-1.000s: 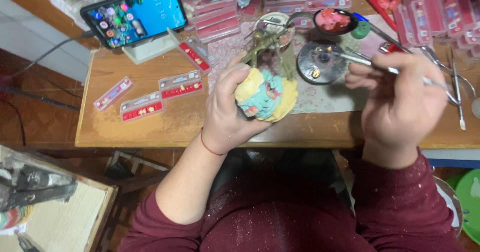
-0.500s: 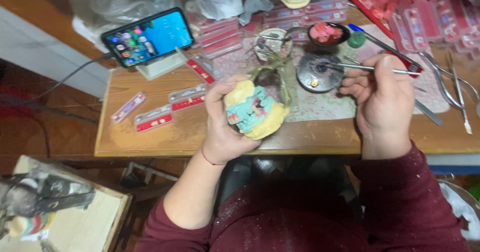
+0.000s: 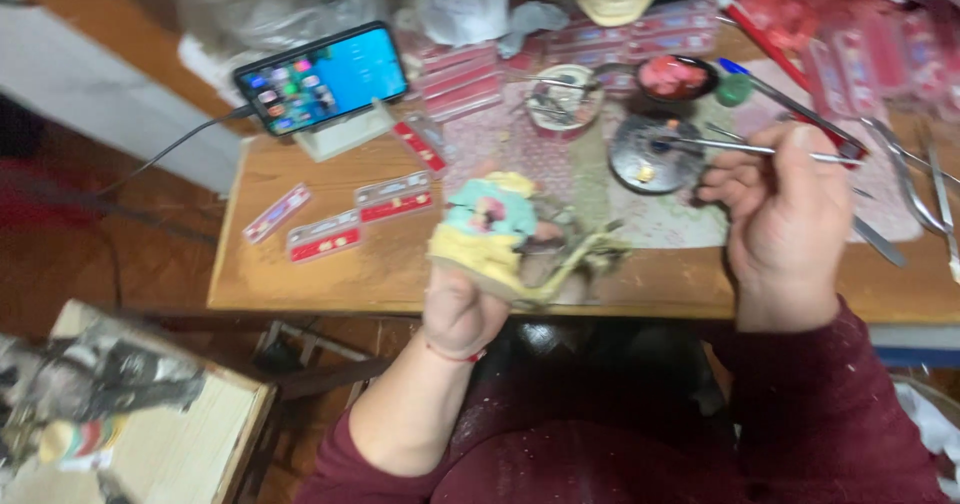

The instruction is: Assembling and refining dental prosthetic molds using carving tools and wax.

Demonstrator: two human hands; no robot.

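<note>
My left hand (image 3: 462,309) grips a yellow and turquoise model (image 3: 488,232) with a pink patch, held over the near edge of the wooden table (image 3: 300,274); a thin pale green piece (image 3: 580,259) sticks out of the model to the right. My right hand (image 3: 785,219) pinches a slim metal tool (image 3: 745,149), whose tip points left over a round dark dish (image 3: 655,154). The two hands are apart, the right one higher and farther back.
A phone (image 3: 322,77) with a lit screen leans on a white stand at the back left. Red and white flat packets (image 3: 345,219) lie on the left half of the table. A small bowl of pink paste (image 3: 672,76), metal tools (image 3: 915,189) and red packets (image 3: 860,54) crowd the right. A low wooden surface (image 3: 150,444) stands at the lower left.
The view has drifted, shifting the table to the right in frame. My left hand has turned the model and lowered it towards the table's near edge. My right hand keeps the metal tool.
</note>
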